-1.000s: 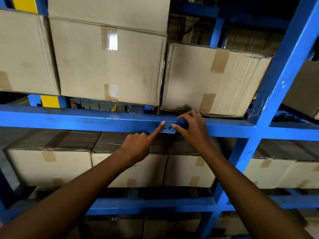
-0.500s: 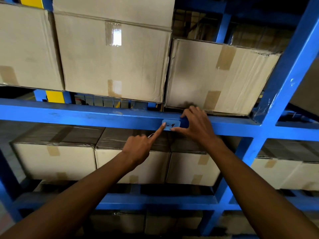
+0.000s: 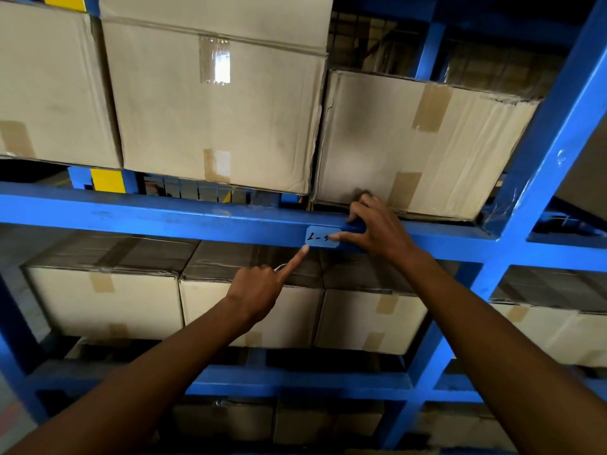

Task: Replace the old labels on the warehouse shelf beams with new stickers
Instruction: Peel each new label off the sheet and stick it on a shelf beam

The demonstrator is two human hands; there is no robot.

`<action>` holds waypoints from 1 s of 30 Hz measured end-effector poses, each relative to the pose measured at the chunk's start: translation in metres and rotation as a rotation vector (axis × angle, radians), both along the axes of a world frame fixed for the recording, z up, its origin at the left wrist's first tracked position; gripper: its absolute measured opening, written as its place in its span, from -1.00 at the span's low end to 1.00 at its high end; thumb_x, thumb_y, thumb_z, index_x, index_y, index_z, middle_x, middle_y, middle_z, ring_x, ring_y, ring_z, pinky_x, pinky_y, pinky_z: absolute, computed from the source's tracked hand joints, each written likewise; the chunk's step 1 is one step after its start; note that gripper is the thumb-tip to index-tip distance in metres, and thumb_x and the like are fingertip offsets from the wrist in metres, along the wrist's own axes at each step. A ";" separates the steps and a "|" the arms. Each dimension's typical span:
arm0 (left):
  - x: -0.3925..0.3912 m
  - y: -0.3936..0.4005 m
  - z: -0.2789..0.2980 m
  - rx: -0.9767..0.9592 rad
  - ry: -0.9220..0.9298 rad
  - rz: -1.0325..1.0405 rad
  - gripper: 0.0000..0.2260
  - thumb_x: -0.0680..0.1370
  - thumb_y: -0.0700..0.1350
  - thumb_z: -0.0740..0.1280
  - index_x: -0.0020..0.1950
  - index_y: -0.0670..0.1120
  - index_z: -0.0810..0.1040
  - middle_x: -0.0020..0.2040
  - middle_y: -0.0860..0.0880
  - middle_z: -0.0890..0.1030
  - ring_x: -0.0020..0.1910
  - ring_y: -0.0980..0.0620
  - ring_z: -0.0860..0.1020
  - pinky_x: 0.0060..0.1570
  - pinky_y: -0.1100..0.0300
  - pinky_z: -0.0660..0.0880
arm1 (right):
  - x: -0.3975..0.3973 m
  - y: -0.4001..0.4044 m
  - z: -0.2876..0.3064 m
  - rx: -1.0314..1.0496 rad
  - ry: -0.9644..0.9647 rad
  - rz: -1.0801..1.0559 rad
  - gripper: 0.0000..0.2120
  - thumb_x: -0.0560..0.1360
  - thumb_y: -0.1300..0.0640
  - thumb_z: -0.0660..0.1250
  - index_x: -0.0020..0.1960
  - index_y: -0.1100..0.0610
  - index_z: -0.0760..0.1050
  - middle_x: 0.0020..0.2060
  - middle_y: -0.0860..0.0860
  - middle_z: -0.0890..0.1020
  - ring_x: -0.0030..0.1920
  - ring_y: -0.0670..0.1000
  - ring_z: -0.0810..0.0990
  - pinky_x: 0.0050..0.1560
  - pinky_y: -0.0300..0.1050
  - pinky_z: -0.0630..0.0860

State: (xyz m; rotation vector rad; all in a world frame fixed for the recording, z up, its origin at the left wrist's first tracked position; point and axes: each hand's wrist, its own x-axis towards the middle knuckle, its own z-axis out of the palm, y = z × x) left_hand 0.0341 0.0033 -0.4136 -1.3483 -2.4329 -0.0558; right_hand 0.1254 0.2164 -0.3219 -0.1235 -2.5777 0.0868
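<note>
A pale blue label [image 3: 317, 236] with black handwriting sits on the front face of the blue shelf beam [image 3: 164, 218]. My left hand [image 3: 262, 285] is below the beam, fist closed with only the index finger out; its tip touches the label's lower left corner. My right hand [image 3: 377, 229] rests on the beam at the label's right end, thumb pressing on the label and the other fingers curled over the beam's top. The right part of the writing is hidden by the thumb.
Large taped cardboard boxes [image 3: 213, 103] stand on the shelf just above the beam, one [image 3: 410, 142] right behind my right hand. More boxes [image 3: 105, 297] fill the level below. A blue upright post [image 3: 542, 142] rises at the right.
The view has shifted slightly. My left index finger has slid from the label's left edge down to its lower left corner. My right hand stays on the label's right end.
</note>
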 end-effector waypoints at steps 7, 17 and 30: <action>0.027 0.002 0.023 0.205 -0.569 -0.271 -0.12 0.50 -0.26 0.27 0.43 0.19 -0.38 -0.10 -0.27 0.62 -0.25 -0.17 0.60 -0.28 -0.02 0.51 | 0.027 0.006 0.014 -0.217 -0.066 0.090 -0.76 0.46 0.01 0.34 -0.01 0.16 0.63 -0.08 0.09 0.62 -0.05 0.05 0.55 -0.03 0.09 0.52; 0.110 0.070 0.086 0.882 -1.251 -0.510 -0.26 0.52 -0.36 0.26 0.50 0.15 -0.02 0.32 -0.03 0.41 0.08 0.12 0.55 0.18 0.19 0.49 | 0.160 0.007 0.018 -0.278 0.307 -0.050 -0.84 0.48 0.09 0.35 0.02 0.08 0.61 -0.11 0.00 0.64 -0.04 -0.03 0.57 -0.03 -0.08 0.52; 0.222 0.187 0.143 0.951 -1.249 -0.771 -0.30 0.52 -0.32 0.29 0.33 0.41 0.13 -0.05 0.36 0.64 -0.01 0.18 0.64 -0.22 0.27 0.60 | 0.275 0.118 0.063 -0.402 0.554 -0.084 -0.75 0.49 0.18 0.32 0.16 0.12 0.56 -0.05 0.03 0.57 -0.04 -0.19 0.56 -0.03 -0.37 0.53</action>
